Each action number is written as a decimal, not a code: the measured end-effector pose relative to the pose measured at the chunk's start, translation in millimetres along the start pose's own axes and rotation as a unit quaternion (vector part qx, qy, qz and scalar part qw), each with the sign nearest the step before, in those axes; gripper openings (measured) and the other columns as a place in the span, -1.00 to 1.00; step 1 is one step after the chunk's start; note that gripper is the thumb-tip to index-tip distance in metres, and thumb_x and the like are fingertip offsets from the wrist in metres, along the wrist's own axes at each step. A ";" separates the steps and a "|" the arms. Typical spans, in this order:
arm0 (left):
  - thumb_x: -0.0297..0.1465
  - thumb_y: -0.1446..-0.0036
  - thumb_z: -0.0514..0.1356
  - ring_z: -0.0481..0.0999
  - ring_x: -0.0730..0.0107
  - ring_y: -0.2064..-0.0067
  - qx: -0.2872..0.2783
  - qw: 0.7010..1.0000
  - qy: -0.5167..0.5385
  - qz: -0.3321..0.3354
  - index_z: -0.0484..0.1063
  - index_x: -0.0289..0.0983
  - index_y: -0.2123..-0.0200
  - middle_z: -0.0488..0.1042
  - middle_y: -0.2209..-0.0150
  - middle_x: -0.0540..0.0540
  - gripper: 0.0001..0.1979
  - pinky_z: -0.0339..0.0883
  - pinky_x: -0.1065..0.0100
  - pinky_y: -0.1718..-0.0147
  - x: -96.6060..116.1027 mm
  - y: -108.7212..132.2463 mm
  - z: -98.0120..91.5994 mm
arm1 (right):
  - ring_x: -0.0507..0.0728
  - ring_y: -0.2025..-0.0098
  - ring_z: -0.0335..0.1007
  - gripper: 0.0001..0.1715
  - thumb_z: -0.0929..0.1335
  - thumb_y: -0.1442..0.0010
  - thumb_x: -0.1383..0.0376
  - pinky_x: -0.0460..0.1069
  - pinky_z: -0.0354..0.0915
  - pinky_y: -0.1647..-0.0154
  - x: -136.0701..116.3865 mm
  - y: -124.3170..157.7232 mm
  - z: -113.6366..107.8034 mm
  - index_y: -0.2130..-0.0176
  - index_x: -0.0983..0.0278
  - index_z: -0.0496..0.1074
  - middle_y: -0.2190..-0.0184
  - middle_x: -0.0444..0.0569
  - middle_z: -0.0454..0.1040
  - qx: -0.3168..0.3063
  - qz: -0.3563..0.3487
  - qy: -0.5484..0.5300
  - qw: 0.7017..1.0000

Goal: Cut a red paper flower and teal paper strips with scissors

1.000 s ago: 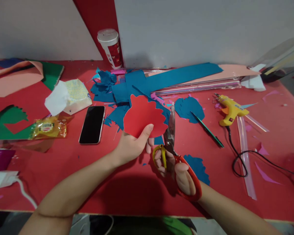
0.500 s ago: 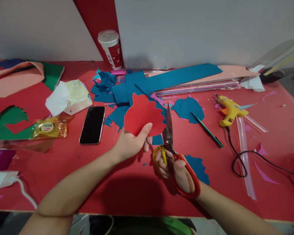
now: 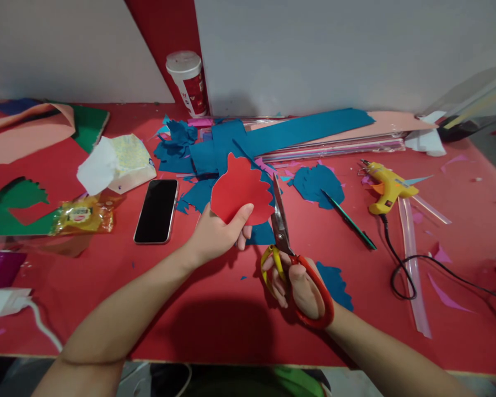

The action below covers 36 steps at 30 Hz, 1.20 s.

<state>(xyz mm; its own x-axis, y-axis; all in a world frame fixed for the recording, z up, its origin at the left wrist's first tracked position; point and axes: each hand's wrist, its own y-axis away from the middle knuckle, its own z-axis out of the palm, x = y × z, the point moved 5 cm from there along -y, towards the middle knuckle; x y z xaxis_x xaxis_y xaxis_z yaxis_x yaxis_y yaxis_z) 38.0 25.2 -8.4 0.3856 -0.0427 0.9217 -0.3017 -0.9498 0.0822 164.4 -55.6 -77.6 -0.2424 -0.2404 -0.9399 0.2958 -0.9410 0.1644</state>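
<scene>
Between the thumb and fingers of my left hand [image 3: 219, 231] is a red paper cutout [image 3: 240, 190] with a jagged right edge and a small point at the top. Blue paper shows just behind and below it; whether my hand grips that too I cannot tell. My right hand [image 3: 300, 281] has its fingers in the handles of a pair of scissors [image 3: 280, 220], one loop yellow, the other red-orange. The blades point up and look nearly closed, beside the cutout's right edge. A blue jagged cutout [image 3: 334, 284] lies partly behind my right wrist.
A phone [image 3: 156, 211] lies left of my hands. Blue scraps [image 3: 176, 146] and a long blue strip [image 3: 314, 129] lie behind. To the right are a green pen [image 3: 349, 220] on blue cutouts [image 3: 316, 184] and a corded yellow glue gun [image 3: 391, 187]. A lidded cup [image 3: 186, 82] stands at the back.
The red cutout has turned slightly anticlockwise in my left hand, which has moved up a little. The scissors have tilted a little to the left and their blades are closer together.
</scene>
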 end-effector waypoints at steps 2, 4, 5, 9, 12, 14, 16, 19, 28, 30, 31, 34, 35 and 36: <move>-0.31 -0.16 -0.04 0.30 0.58 0.68 0.003 1.000 -0.001 0.002 0.23 -0.27 0.73 0.22 0.82 0.08 -0.57 0.31 0.49 0.40 0.3 -1.5 -0.8 | -0.07 0.83 0.02 -0.32 0.17 -0.02 -0.21 -0.16 -0.02 0.82 -3.4 -0.1 -3.1 0.42 0.36 0.33 0.84 -0.26 0.11 0.028 -0.004 0.030 0.999; -0.32 -0.16 -0.04 0.29 0.59 0.69 0.007 1.000 0.000 -0.002 0.23 -0.28 0.73 0.21 0.82 0.08 -0.57 0.31 0.49 0.42 0.2 -2.3 -1.8 | -0.07 0.85 0.00 -0.33 0.19 -0.01 -0.20 -0.15 -0.02 0.83 -6.7 -0.4 -5.6 0.44 0.37 0.34 0.86 -0.27 0.09 0.053 -0.011 0.041 0.998; -0.31 -0.16 -0.04 0.28 0.60 0.70 0.007 1.000 0.000 -0.006 0.23 -0.28 0.73 0.21 0.82 0.09 -0.57 0.31 0.50 0.43 0.0 -2.5 -2.3 | -0.07 0.85 -0.01 -0.34 0.20 -0.01 -0.20 -0.15 -0.02 0.83 -8.0 -0.6 -6.5 0.43 0.37 0.35 0.86 -0.27 0.08 0.063 -0.018 0.036 0.997; -0.31 -0.15 -0.03 0.27 0.61 0.70 -0.002 1.000 -0.011 -0.019 0.24 -0.29 0.73 0.22 0.81 0.08 -0.57 0.29 0.51 0.46 0.0 -2.7 -5.7 | -0.08 0.83 0.00 -0.37 0.20 -0.05 -0.16 -0.15 0.01 0.81 -6.2 -2.5 -6.4 0.32 0.36 0.35 0.81 -0.28 0.11 0.059 -0.034 0.001 0.998; -0.31 -0.14 -0.03 0.26 0.60 0.71 -0.009 1.000 -0.026 -0.015 0.23 -0.30 0.73 0.21 0.80 0.08 -0.58 0.28 0.50 0.50 3.0 -3.6 -11.6 | -0.08 0.79 0.07 -0.45 0.24 -0.08 -0.09 -0.15 0.06 0.79 0.3 -4.6 -4.7 0.27 0.35 0.32 0.74 -0.25 0.18 0.040 -0.023 -0.032 0.998; -0.33 -0.14 -0.02 0.25 0.61 0.71 -0.014 0.999 -0.033 -0.012 0.22 -0.30 0.72 0.21 0.79 0.08 -0.60 0.27 0.50 0.53 5.3 -4.8 -16.4 | -0.09 0.77 0.09 -0.53 0.27 -0.09 -0.03 -0.16 0.06 0.78 4.7 -5.8 -2.4 0.26 0.34 0.30 0.68 -0.22 0.24 0.017 -0.001 -0.059 0.998; -0.34 -0.13 -0.01 0.24 0.63 0.73 -0.019 0.999 -0.038 -0.015 0.22 -0.30 0.68 0.25 0.75 0.08 -0.64 0.25 0.51 0.56 6.4 -6.3 -21.2 | -0.12 0.75 0.09 -0.57 0.31 -0.08 0.02 -0.17 0.06 0.77 8.0 -6.4 0.5 0.24 0.32 0.30 0.59 -0.18 0.29 -0.012 0.027 -0.088 0.996; -0.34 -0.11 0.01 0.24 0.65 0.75 -0.021 0.998 -0.044 -0.035 0.21 -0.31 0.64 0.29 0.72 0.08 -0.70 0.22 0.52 0.62 4.8 -8.3 -29.1 | -0.12 0.67 0.13 -0.48 0.35 -0.01 -0.01 -0.16 0.13 0.70 10.2 -5.9 4.7 0.17 0.30 0.31 0.42 -0.09 0.32 -0.057 0.053 -0.127 0.989; -0.31 -0.11 0.02 0.27 0.64 0.73 -0.027 0.995 -0.078 -0.050 0.23 -0.29 0.64 0.32 0.69 0.06 -0.69 0.18 0.53 0.65 -3.4 -12.5 -49.6 | 0.01 0.45 0.28 -0.25 0.28 0.06 -0.18 -0.18 0.19 0.69 24.7 -0.7 7.7 0.05 0.27 0.31 0.32 0.01 0.28 -0.118 0.108 -0.171 0.972; -0.29 -0.10 0.02 0.27 0.62 0.73 -0.036 0.994 -0.075 -0.065 0.22 -0.28 0.64 0.31 0.69 0.06 -0.68 0.18 0.52 0.66 -6.3 -13.2 -51.3 | 0.01 0.46 0.27 -0.17 0.27 0.13 -0.23 -0.18 0.19 0.69 21.4 -0.8 8.5 0.04 0.26 0.30 0.30 0.02 0.29 -0.136 0.108 -0.175 0.969; -0.28 -0.10 0.02 0.27 0.61 0.72 -0.041 0.994 -0.072 -0.070 0.22 -0.28 0.64 0.30 0.69 0.06 -0.69 0.18 0.51 0.66 -7.4 -13.5 -51.8 | 0.04 0.41 0.28 -0.11 0.27 0.18 -0.27 -0.17 0.21 0.67 18.7 -1.3 8.7 0.04 0.25 0.30 0.29 0.03 0.28 -0.142 0.104 -0.179 0.968; -0.30 -0.10 0.02 0.25 0.62 0.72 -0.045 0.995 -0.060 -0.065 0.20 -0.27 0.61 0.29 0.69 0.07 -0.72 0.20 0.50 0.63 -8.2 -14.6 -53.8 | 0.11 0.29 0.27 0.01 0.25 0.31 -0.33 -0.16 0.23 0.62 12.5 -1.5 9.3 0.05 0.26 0.31 0.25 0.07 0.27 -0.170 0.102 -0.181 0.963; -0.31 -0.11 0.02 0.25 0.63 0.72 -0.044 0.996 -0.056 -0.061 0.20 -0.27 0.60 0.29 0.68 0.07 -0.73 0.21 0.50 0.62 -7.9 -14.9 -54.6 | 0.09 0.31 0.27 0.01 0.25 0.30 -0.33 -0.15 0.23 0.61 12.4 -0.3 9.9 0.04 0.27 0.30 0.25 0.07 0.28 -0.190 0.107 -0.178 0.959; -0.31 -0.11 0.02 0.24 0.63 0.72 -0.040 0.996 -0.056 -0.059 0.20 -0.27 0.58 0.29 0.67 0.08 -0.74 0.20 0.51 0.63 -7.6 -15.0 -55.7 | 0.05 0.36 0.26 0.01 0.26 0.28 -0.32 -0.15 0.23 0.59 13.3 1.5 10.3 0.02 0.28 0.28 0.24 0.08 0.28 -0.210 0.113 -0.172 0.956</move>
<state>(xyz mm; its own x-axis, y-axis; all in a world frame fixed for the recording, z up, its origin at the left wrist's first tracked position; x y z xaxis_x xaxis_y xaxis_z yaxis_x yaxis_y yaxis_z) -8.9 57.1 4.5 0.5152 0.0288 0.8566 -0.3160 -0.9226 0.2211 152.1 -62.7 -86.7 -0.3966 -0.5584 -0.7287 0.7038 -0.6946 0.1492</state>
